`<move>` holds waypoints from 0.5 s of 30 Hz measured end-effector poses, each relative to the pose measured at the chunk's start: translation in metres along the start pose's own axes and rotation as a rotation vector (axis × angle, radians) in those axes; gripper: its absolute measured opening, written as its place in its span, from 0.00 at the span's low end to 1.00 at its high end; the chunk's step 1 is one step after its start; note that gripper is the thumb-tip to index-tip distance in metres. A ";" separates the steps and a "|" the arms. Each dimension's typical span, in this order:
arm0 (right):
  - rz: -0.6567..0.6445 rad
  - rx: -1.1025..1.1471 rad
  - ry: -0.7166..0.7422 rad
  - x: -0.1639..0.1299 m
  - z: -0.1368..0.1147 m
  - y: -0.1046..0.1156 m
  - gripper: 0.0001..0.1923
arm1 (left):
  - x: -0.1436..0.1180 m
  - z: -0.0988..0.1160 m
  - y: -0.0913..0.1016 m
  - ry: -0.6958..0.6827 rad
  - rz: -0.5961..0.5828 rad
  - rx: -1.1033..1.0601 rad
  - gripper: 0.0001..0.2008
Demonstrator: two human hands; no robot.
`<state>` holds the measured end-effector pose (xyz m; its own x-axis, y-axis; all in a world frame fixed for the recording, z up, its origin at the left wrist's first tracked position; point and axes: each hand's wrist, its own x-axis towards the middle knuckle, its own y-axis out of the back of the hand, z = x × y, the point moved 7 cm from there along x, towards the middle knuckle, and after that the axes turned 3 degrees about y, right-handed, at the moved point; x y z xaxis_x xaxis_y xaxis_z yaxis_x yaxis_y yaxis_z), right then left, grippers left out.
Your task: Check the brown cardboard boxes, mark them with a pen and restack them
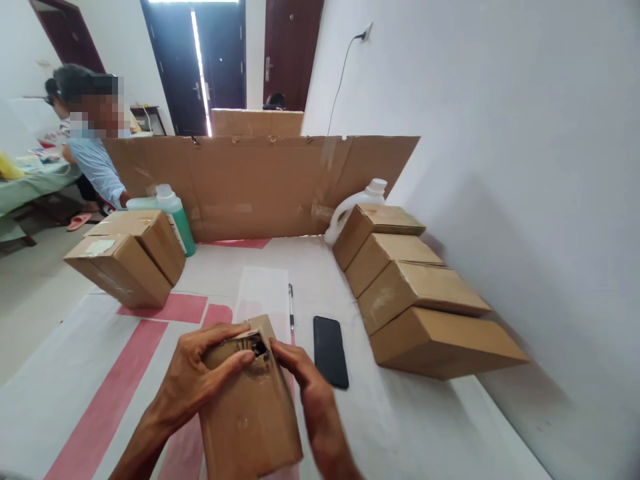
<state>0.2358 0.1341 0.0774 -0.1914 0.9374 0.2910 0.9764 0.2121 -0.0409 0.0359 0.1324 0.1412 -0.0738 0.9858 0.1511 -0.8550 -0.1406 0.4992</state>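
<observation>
A brown cardboard box (250, 427) lies in front of me, its far end torn into a ragged dark hole. My left hand (200, 373) grips its far left corner, thumb on top beside the hole and fingers over the far edge. From the right side, my right hand (310, 387) presses on the box, its fingertips close to the tear. What lies inside the hole is too dark to make out. Just beyond the box is a pen (291, 308), and a black smartphone (330, 352) lies to the right of my right hand.
Several cardboard boxes (425, 287) line the right side by the wall, with a white jug (357, 203) behind them. Two boxes (125, 257) and a bottle of green liquid (180, 223) stand at left. A cardboard panel (265, 187) closes off the back. A person (95, 160) sits beyond it.
</observation>
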 end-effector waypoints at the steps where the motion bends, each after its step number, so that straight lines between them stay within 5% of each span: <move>1: -0.012 0.002 -0.045 0.011 0.010 0.010 0.36 | 0.000 0.001 -0.001 -0.013 0.000 0.012 0.14; 5: 0.121 -0.406 -0.245 0.056 0.070 0.056 0.21 | -0.002 0.013 -0.014 -0.097 -0.027 0.020 0.14; 9: 0.238 -0.498 -0.279 0.092 0.119 0.057 0.18 | 0.000 0.020 -0.031 -0.133 -0.049 0.007 0.18; 15: 0.335 -0.371 -0.194 0.116 0.121 0.052 0.21 | 0.007 0.028 -0.041 -0.154 -0.119 0.011 0.29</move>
<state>0.2524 0.2870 -0.0069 0.1566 0.9782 0.1364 0.9501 -0.1869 0.2499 0.0853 0.1421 0.1459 0.1075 0.9697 0.2193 -0.8471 -0.0262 0.5308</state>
